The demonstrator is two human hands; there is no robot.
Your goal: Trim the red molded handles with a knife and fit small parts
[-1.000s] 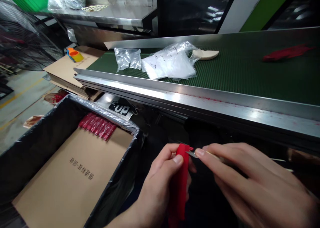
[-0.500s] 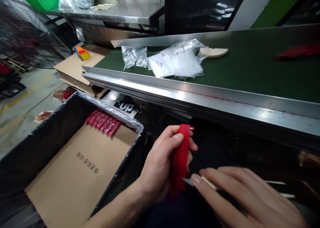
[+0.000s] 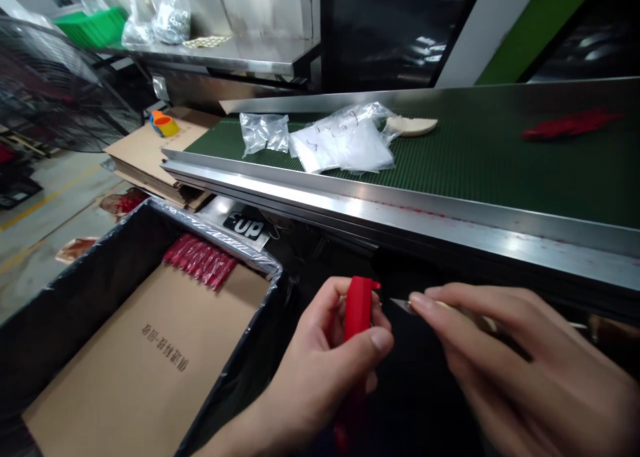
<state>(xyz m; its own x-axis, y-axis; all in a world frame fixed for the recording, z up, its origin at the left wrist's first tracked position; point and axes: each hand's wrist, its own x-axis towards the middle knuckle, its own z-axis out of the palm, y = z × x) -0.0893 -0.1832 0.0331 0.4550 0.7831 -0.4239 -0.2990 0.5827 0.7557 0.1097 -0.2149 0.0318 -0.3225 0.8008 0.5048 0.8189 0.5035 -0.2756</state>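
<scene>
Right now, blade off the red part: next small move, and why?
Probably bring the knife in the right hand to the nub near the top of the red part: the nub juts out on the knife's side, a gap separates them, and the left hand holds the part.

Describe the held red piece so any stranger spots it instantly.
Find the green belt. Below its near rail, the left hand grips the red piece. Unlike the red item on the belt and red packets in the box, it is held.

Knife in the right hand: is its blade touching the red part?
No, a visible gap separates the blade from the red part.
</scene>
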